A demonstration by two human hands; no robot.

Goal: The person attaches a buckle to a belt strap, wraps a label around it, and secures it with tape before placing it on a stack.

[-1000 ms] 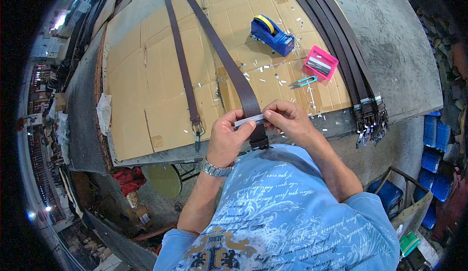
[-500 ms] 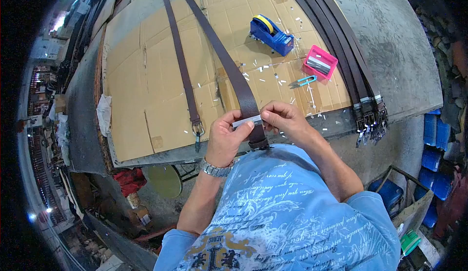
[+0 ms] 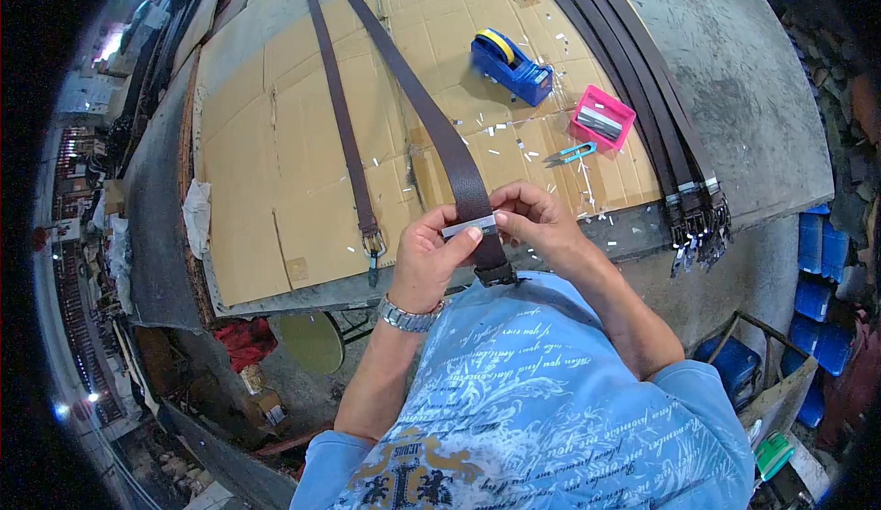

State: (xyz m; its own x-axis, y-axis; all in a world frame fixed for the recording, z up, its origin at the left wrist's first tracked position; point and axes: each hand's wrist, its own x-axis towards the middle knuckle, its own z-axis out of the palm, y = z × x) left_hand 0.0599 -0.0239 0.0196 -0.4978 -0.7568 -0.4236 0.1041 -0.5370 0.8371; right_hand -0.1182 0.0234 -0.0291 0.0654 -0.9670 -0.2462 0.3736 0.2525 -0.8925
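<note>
A dark brown leather belt (image 3: 465,175) runs from the far edge of the cardboard towards me, its buckle end (image 3: 496,276) close to my shirt. Across it lies a narrow whitish label strip (image 3: 457,228). My left hand (image 3: 424,257) grips the belt from the left, thumb pressing on the strip. From the right, my right hand (image 3: 543,225) pinches at the strip's right end by the belt edge; its fingertips partly cover the spot. To the left, a second belt (image 3: 342,124) lies flat, buckle towards me.
On the cardboard sheet (image 3: 248,143) stand a blue tape dispenser (image 3: 514,67) and a pink tray (image 3: 624,109) holding dark strips. Blue thread snips (image 3: 574,153) lie beside the tray among white scraps. Several belts (image 3: 647,97) are bundled along the right, buckles at the table edge.
The belt's buckle end has shifted slightly right, showing more of the buckle. The strip and both hands have moved slightly right, keeping the same hold.
</note>
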